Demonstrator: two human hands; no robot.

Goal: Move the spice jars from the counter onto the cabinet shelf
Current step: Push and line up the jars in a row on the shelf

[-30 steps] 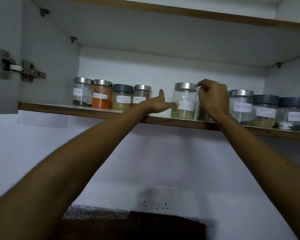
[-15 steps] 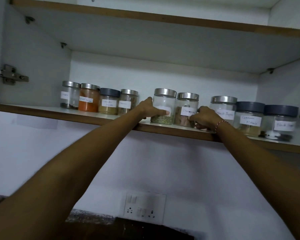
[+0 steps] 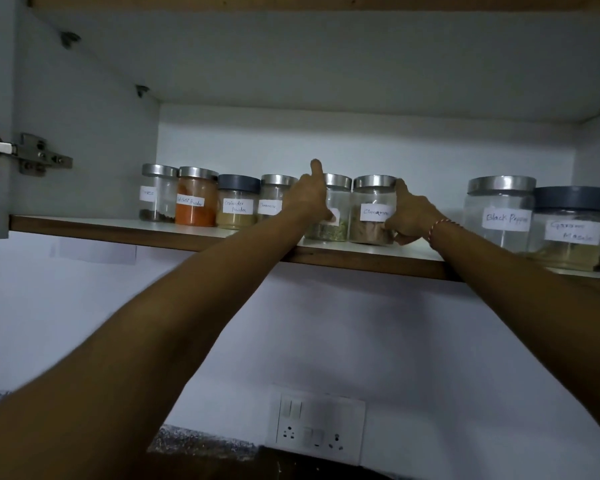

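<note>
Up on the shelf (image 3: 118, 226), both my hands are at the middle pair of jars. My left hand (image 3: 309, 199) lies against the front of the green-herb jar (image 3: 329, 216), palm over its label, with one finger raised straight up past the lid; it is pressed to the glass rather than wrapped round it, and I cannot tell whether the fingers really grip. My right hand (image 3: 407, 216) clasps the cinnamon jar (image 3: 373, 211) from its right side, one finger up at the steel lid and the others curled low at the base, so those fingers are grasping that jar. A red thread band (image 3: 439, 228) circles the right wrist. The two jars stand upright and touch each other, near the shelf's front edge. To their left runs a tight row of four: a jar of dark spice (image 3: 158, 194), a chilli powder jar (image 3: 195, 197) filled orange, a coriander jar (image 3: 238, 202) with a dark lid, and a fourth jar (image 3: 274, 197) partly behind my left hand. To the right, apart from the cinnamon, stand a black pepper jar (image 3: 499, 213) and a garam masala jar (image 3: 568, 228), with another just showing at the frame edge. A hinge (image 3: 28, 154) sits on the cabinet's left wall. Below on the wall is a switch plate (image 3: 317, 424), and a strip of the worktop (image 3: 201, 443) shows under it.
</note>
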